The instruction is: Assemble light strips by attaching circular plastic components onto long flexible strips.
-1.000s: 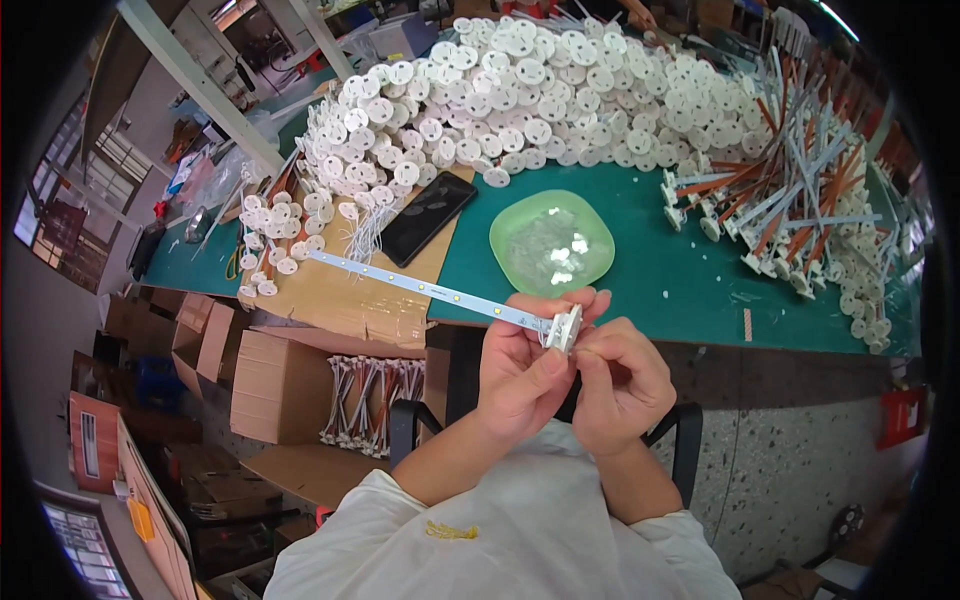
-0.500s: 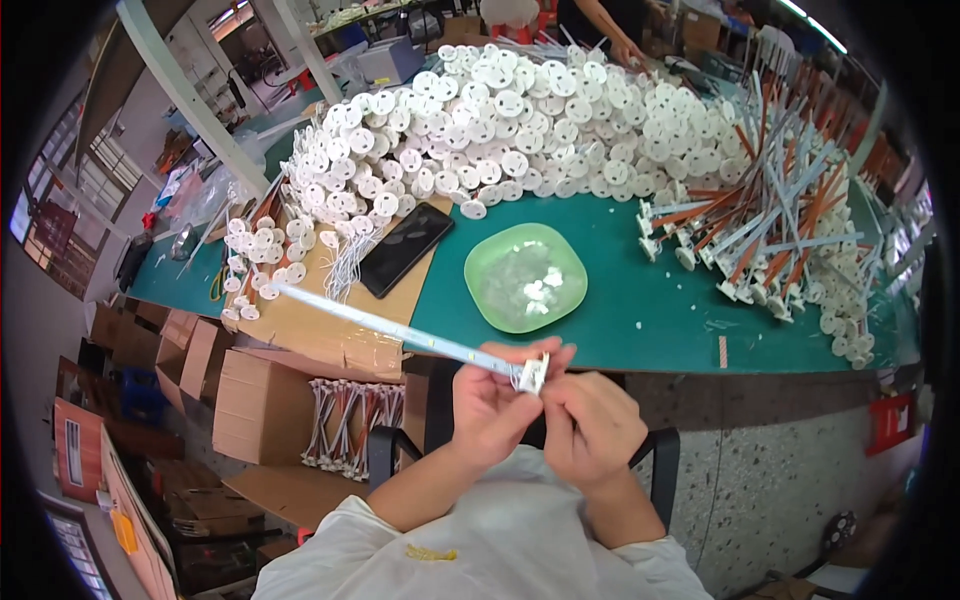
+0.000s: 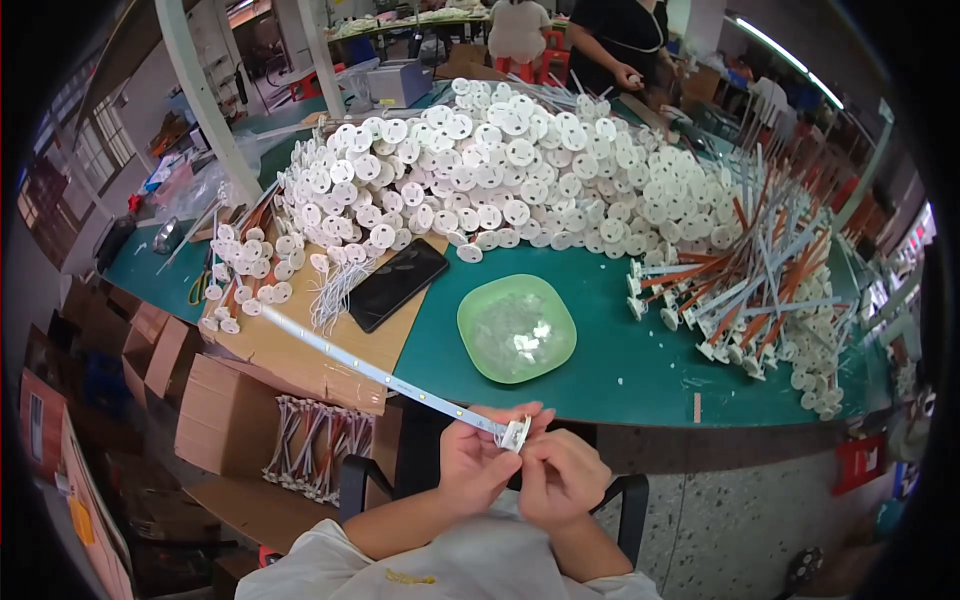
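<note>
Beyond both hands, green dish, phone, white disc heap

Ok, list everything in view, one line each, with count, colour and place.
LED strip: one, white, held at its near end, slanting off to the far left.
Connector: one, white, at the strip's near end.
Dish: one, green, on the table, small clear parts inside.
Phone: one, black, on cardboard left of the dish.
Round caps: large heap, white, far side of the table.
Finished strips: a pile, white and orange, right.
Table: one, green.
Cardboard boxes: several, brown, lower left.
Left hand: grip on the strip.
Right hand: fingers at the connector.
</note>
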### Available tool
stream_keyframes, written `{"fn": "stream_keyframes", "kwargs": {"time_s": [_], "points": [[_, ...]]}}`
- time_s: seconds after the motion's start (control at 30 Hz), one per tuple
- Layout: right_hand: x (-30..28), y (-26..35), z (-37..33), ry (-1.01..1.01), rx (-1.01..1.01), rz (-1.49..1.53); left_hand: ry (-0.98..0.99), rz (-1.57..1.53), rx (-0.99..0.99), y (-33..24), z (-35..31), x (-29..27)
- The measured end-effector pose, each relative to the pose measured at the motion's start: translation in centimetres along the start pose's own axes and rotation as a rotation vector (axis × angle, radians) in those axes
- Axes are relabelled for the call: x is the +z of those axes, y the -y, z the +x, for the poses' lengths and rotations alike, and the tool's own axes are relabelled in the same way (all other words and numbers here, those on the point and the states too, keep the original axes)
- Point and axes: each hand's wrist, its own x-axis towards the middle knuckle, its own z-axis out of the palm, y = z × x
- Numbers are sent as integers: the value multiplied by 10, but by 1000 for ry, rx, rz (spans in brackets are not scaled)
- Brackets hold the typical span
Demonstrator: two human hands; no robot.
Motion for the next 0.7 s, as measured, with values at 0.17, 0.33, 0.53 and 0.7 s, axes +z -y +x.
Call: {"fn": "stream_keyframes", "kwargs": {"time_s": [0.17, 0.33, 0.53, 0.7], "points": [[30, -4, 4, 78, -54, -52, 17, 234, -75, -41, 7, -31], [29, -31, 16, 149, 79, -7, -316, 1109, 37, -167, 48, -89], [18, -55, 19, 102, 409, -25, -420, 2289, 65, -337, 121, -204], [13, -62, 30, 168, 269, -209, -120, 2535, -198, -413, 178, -287]]}}
